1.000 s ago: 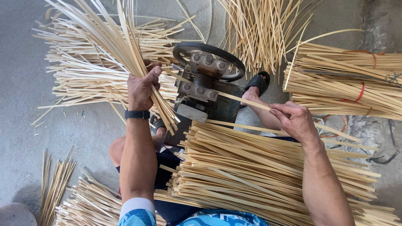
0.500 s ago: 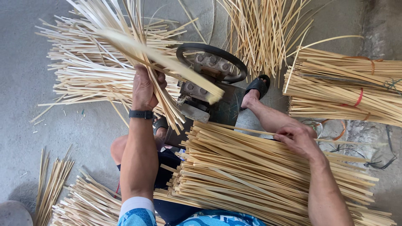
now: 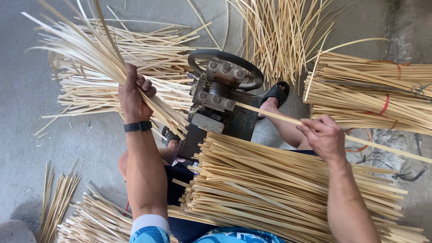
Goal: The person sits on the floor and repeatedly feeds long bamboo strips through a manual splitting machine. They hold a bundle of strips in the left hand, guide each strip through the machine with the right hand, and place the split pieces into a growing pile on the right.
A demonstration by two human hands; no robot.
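Since half a second ago, the right hand (image 3: 325,137) has come up off the big stack and now pinches one long bamboo strip (image 3: 288,118), while the left hand (image 3: 132,96) stays closed on its bundle, which is lifted a little more to the left. This strip lies between the thumb and the bent fingertips of the right hand; its front end reaches to the metal machine (image 3: 220,101) and its back end runs out behind the hand toward the right edge of the view. The left fingers are wrapped tight around a bundle of thin slivers (image 3: 96,58), which spreads like a fan above the fist and comes out below it toward the machine. On the lap lies a wide stack of flat strips (image 3: 270,189), pale yellow, straight and laid nearly parallel, just under the right wrist. At the right a tied bundle (image 3: 373,94) of the same strips rests on the concrete floor (image 3: 27,112), held by red and orange bands. More thin slivers lie loose behind the machine and at the lower left. The machine is dark grey iron with round bolts and a ring-shaped wheel on top. A black wristband (image 3: 137,126) sits on the left wrist, and a foot in a black sandal (image 3: 275,95) rests beside the machine.
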